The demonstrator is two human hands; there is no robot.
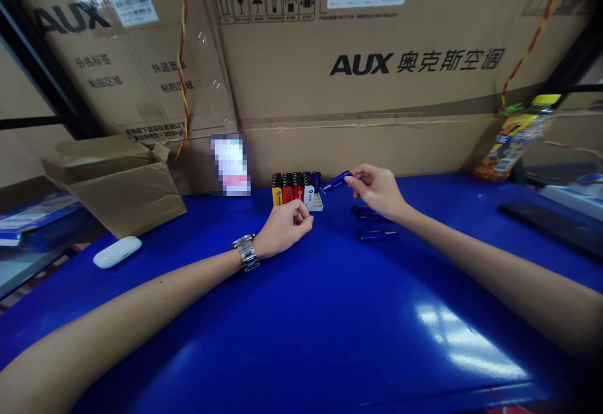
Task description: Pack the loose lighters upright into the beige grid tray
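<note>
In the head view a white tray (316, 203) holds rows of lighters standing upright: yellow (277, 196), red (287, 195) and white (308, 195) ones at the front, a blue one towards the back right. My left hand (285, 228), with a metal watch at its wrist, is closed just in front of the tray; whether its curled fingers hold or touch anything is hidden. Between thumb and fingers, my right hand (377, 189) grips a blue lighter (335, 181), tilted, its left end close to the tray's right side. Below that hand, blue lighters (378, 235) lie on the table.
The blue table (301, 326) backs onto large cardboard boxes (377, 100). An opened carton (122, 188), a white earbud case (117, 252) and a blurred upright screen (232, 166) are at left. A drink bottle (513, 141) and a dark flat object (551, 228) lie right.
</note>
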